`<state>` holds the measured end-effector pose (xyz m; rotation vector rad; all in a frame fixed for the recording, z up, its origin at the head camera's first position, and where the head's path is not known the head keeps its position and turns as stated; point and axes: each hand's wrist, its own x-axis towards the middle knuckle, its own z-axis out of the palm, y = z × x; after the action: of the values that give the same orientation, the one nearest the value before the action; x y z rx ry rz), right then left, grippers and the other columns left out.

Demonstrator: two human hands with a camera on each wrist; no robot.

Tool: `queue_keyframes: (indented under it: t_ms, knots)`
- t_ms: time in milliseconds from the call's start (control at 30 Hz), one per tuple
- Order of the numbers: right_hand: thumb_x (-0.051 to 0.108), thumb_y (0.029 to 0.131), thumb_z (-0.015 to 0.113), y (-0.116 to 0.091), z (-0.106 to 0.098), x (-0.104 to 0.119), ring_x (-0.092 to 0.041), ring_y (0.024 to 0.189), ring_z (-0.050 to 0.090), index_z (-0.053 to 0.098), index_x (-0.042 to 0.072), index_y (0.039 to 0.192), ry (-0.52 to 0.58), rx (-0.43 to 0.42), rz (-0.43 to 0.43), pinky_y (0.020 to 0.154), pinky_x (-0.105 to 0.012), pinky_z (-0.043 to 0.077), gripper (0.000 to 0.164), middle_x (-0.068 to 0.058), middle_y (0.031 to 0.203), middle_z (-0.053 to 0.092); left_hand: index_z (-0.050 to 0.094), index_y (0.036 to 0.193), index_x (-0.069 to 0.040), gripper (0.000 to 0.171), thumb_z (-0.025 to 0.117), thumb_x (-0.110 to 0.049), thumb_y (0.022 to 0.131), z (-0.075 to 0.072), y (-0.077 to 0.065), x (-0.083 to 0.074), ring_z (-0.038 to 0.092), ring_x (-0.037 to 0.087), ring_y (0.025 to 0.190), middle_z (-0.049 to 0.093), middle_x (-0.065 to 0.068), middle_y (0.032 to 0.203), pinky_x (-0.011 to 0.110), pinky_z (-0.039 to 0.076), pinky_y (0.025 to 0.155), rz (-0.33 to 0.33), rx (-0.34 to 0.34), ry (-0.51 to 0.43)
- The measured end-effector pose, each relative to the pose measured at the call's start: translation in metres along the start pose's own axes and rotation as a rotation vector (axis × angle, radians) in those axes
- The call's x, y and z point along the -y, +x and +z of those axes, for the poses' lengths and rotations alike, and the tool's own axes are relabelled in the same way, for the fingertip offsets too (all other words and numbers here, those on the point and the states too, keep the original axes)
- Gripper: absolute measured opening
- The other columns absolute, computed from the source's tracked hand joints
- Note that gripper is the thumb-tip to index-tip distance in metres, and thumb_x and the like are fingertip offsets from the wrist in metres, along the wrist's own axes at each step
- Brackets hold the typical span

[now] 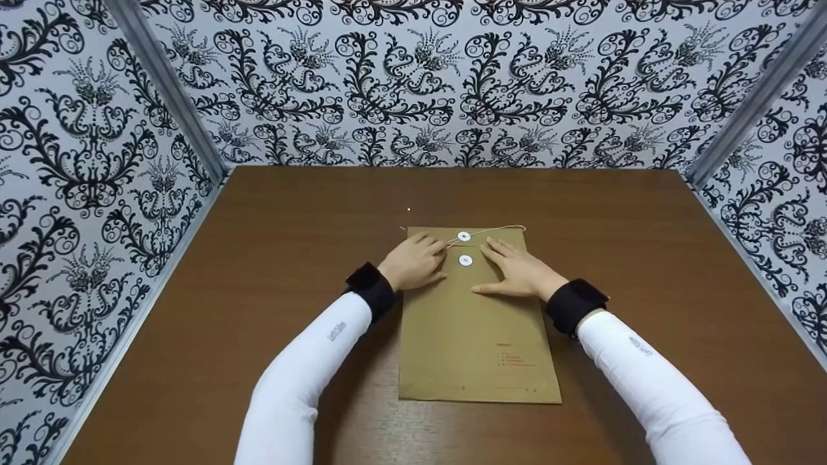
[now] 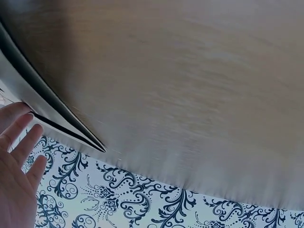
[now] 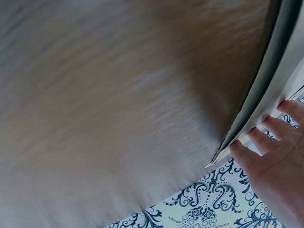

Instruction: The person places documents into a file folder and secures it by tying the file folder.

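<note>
A brown paper envelope lies flat on the table, its flap at the far end. Two white button discs, one on the flap and one just below, form its tie. A thin white string runs from the upper disc toward the far right corner, with strands also reaching my left fingers. My left hand rests on the upper left of the envelope, fingers loosely bent. Across from it, my right hand presses on the flap's right side with fingers spread. Both wrist views show fingers against the envelope from its edges.
The brown wooden table extends around the envelope. A tiny white speck lies beyond its far edge. Panels with black scroll patterns enclose the back and both sides. Each wrist wears a black band.
</note>
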<state>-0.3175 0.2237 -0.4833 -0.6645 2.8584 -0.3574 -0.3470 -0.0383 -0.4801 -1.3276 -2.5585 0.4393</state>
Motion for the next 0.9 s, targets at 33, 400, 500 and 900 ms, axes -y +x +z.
queue_keyframes:
  t_ms: [33,400,500,900]
  knots:
    - [0.064,0.09,0.066,0.0,0.0,0.0,-0.046,0.158,0.021,0.031,0.001,0.159,0.0,-0.002,-0.001,0.128,-0.059,0.022,0.1,-0.025,0.169,0.022,0.067,0.129,-0.005,0.053,0.052,-0.05,0.104,0.0,-0.002,0.0,0.062,0.027,0.127,0.064,0.008,0.133,0.042,0.044,0.118,0.005,-0.004,0.007]
    - [0.062,0.09,0.067,-0.002,-0.001,0.001,-0.047,0.157,0.022,0.033,0.0,0.159,-0.008,-0.012,-0.015,0.127,-0.059,0.024,0.098,-0.027,0.168,0.023,0.061,0.136,-0.001,0.064,0.05,-0.055,0.103,-0.008,-0.019,-0.007,0.058,0.027,0.135,0.059,0.009,0.144,0.043,0.039,0.122,0.024,0.046,-0.019]
    - [0.062,0.09,0.066,-0.002,-0.002,0.001,-0.048,0.156,0.023,0.033,0.001,0.159,-0.009,-0.017,-0.013,0.127,-0.06,0.025,0.098,-0.027,0.168,0.024,0.062,0.135,-0.002,0.064,0.047,-0.056,0.104,-0.009,-0.022,-0.008,0.057,0.028,0.135,0.058,0.009,0.142,0.043,0.038,0.123,0.033,0.052,-0.03]
    - [0.064,0.092,0.063,-0.003,-0.002,0.004,-0.044,0.158,0.021,0.03,0.002,0.16,-0.018,0.005,0.001,0.129,-0.059,0.021,0.097,-0.026,0.169,0.023,0.052,0.15,-0.011,0.06,0.051,-0.05,0.104,-0.003,-0.01,-0.006,0.053,0.031,0.141,0.052,0.011,0.154,0.048,0.042,0.12,-0.073,0.04,-0.237]
